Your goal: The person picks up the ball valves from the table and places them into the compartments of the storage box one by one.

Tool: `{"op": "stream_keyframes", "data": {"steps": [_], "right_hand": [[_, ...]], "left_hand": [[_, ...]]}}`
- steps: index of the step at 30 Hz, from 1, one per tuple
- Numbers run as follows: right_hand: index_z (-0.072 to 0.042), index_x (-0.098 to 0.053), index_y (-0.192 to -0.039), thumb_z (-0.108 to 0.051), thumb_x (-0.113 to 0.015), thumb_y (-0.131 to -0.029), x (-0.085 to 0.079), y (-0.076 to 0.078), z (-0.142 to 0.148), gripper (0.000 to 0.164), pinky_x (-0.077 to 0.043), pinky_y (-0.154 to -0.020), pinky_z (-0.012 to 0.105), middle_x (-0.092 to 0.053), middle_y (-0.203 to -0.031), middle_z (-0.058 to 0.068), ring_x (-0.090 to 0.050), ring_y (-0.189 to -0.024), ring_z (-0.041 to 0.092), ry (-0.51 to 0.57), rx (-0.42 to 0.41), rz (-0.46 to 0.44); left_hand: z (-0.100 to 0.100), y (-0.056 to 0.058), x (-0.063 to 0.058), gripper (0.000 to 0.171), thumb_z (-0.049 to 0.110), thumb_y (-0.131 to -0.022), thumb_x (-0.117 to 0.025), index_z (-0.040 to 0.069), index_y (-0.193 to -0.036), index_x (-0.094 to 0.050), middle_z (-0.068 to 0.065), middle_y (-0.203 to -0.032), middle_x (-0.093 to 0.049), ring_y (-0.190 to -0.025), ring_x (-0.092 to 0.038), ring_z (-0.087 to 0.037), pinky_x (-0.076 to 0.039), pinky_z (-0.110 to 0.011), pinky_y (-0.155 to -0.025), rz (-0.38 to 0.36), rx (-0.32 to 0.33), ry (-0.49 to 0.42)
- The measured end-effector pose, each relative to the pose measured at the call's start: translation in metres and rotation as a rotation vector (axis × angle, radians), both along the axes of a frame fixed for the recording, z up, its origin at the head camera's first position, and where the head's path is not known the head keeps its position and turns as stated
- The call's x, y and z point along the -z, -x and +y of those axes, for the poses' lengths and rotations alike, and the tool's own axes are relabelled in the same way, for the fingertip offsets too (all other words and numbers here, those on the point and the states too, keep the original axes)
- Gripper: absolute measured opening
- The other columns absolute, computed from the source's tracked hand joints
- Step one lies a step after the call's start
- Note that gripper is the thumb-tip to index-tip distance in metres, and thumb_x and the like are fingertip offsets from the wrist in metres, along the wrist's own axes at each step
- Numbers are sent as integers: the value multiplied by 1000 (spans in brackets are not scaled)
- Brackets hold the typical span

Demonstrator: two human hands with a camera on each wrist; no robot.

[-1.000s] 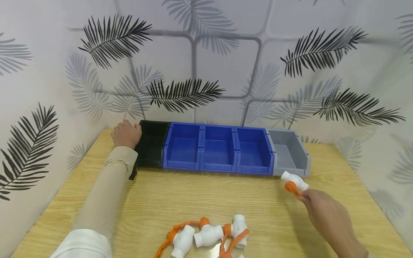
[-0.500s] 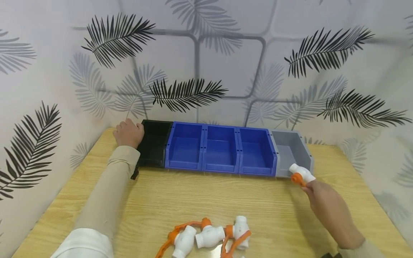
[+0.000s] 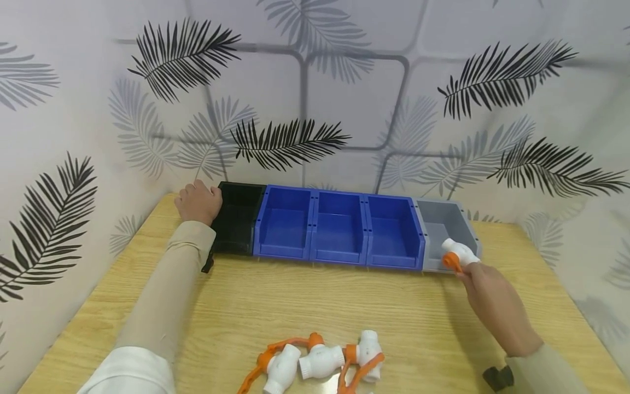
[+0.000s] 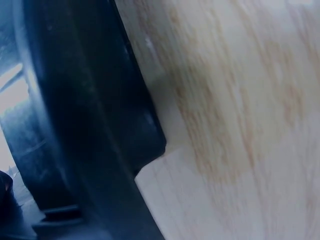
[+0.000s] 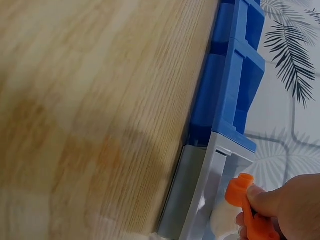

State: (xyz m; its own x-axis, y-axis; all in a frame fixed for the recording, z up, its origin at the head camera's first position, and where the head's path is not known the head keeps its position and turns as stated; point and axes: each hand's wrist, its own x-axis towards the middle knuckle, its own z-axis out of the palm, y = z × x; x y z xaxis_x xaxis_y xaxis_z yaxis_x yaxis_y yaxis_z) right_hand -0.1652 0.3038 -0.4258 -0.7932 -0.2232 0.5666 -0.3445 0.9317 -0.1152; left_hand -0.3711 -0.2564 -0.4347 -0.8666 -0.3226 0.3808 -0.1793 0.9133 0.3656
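My right hand [image 3: 497, 303] pinches a white plastic ball valve [image 3: 462, 253] by its orange lever, over the front of the grey bin [image 3: 435, 213]. In the right wrist view the thumb presses the orange lever [image 5: 252, 220], and the white body overlaps the bin's opening. At the far left, my left hand [image 3: 199, 202] lies at the left rim of the black bin [image 3: 238, 224], fingers bent; I cannot tell whether they grip it. The left wrist view shows the black bin's side [image 4: 95, 120] against the table, without the hand.
Three blue bins [image 3: 339, 230] stand between the black and grey ones, in a row along the patterned wall [image 3: 344, 98]. Several more orange-levered valves [image 3: 322, 361] lie at the front middle of the wooden table [image 3: 315, 295].
My right hand has moved forward with the ball valve, from in front of the grey bin's front edge to over it. The left hand stays at the black bin; the head view has shifted slightly.
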Motion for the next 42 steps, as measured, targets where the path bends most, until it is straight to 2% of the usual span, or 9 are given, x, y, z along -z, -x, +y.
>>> {"op": "stream_keyframes", "data": {"steps": [8, 14, 19, 24, 30, 37, 42], "right_hand": [[2, -56, -76, -4, -70, -76, 7, 18, -4, 15, -40, -46, 43, -50, -60, 8, -50, -52, 27, -23, -7, -9], [4, -54, -76, -5, -69, -78, 13, 30, -6, 18, -40, -43, 45, -48, -60, 11, -49, -50, 30, -53, 23, -35], [5, -54, -78, -6, -67, -80, 13, 37, -8, 18, -41, -44, 46, -50, -62, 13, -51, -53, 32, -70, 50, -73], [5, -53, -80, -6, -66, -81, 14, 44, -10, 17, -42, -47, 47, -51, -64, 15, -51, -56, 33, -97, 33, -63], [7, -54, -82, -4, -67, -80, 18, 53, -11, 17, -40, -49, 46, -51, -64, 16, -49, -57, 33, -128, -3, -10], [8, -52, -79, 2, -67, -77, 22, 62, -12, 16, -40, -48, 46, -49, -63, 18, -48, -55, 34, -176, -35, 48], [8, -53, -77, 10, -60, -76, 20, 68, -14, 7, -42, -52, 47, -51, -64, 19, -49, -58, 34, -216, -40, 28]], "left_hand": [[2, -5, -7, 43, 28, -91, -37, -12, -100, -49, -32, -99, -52, -94, -48, -48, -33, -59, -81, -34, 8, -21], [2, -4, -5, 44, 29, -91, -35, -12, -102, -49, -32, -100, -52, -96, -48, -48, -33, -59, -82, -46, 6, -24], [3, -5, -6, 44, 28, -91, -35, -12, -101, -49, -32, -100, -52, -95, -48, -48, -33, -58, -82, -27, 7, -33], [4, -7, -8, 44, 27, -89, -34, -12, -100, -50, -32, -98, -53, -92, -49, -48, -35, -58, -80, -3, 0, -23], [5, -9, -10, 42, 27, -91, -38, -12, -100, -50, -33, -99, -53, -93, -49, -48, -35, -58, -81, -19, -2, -28], [3, -5, -5, 42, 27, -91, -37, -11, -99, -50, -32, -97, -53, -92, -49, -48, -35, -58, -79, -18, 3, -36], [-1, 1, 0, 42, 28, -91, -33, -10, -97, -49, -31, -95, -52, -90, -49, -47, -36, -59, -78, -26, 11, -26]]}}
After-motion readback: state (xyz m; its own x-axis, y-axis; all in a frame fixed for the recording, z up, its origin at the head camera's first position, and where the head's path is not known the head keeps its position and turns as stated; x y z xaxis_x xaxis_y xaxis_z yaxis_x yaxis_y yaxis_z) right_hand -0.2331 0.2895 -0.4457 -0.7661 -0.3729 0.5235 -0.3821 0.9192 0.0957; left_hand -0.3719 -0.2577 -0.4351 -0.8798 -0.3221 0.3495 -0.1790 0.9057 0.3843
